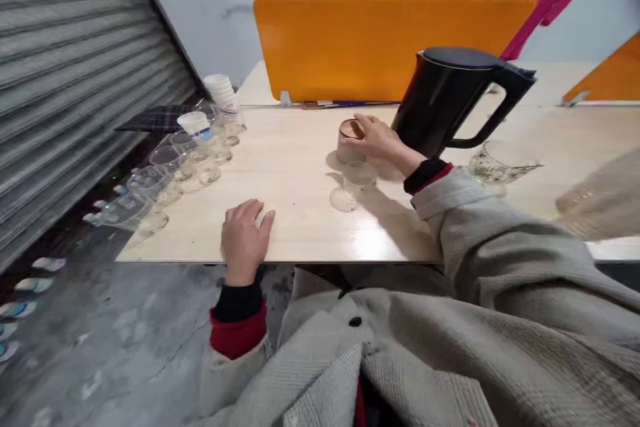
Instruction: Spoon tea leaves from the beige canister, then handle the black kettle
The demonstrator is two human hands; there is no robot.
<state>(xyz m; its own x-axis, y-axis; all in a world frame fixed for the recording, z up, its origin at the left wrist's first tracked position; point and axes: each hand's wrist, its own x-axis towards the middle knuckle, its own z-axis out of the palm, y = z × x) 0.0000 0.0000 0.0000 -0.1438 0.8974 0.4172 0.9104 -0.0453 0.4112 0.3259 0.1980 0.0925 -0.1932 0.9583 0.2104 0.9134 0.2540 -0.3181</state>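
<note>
Beige ceramic cup (349,141) stands just left of the black kettle (445,103), right hand (379,137) closed around its rim. Left hand (245,235) rests flat, fingers loose, holding nothing, well nearer than the kettle. Clear glass (357,180) sits just before the cup.

Glossy black plastic kettle (445,100), pale wood-look table (290,167)

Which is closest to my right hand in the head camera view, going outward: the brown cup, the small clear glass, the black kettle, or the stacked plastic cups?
From the right hand:
1. Brown cup, under the fingers, touching.
2. Small clear glass, just below the hand, and black kettle, just right of it: too close to call.
3. Stacked plastic cups, far left by the shutter.
</note>
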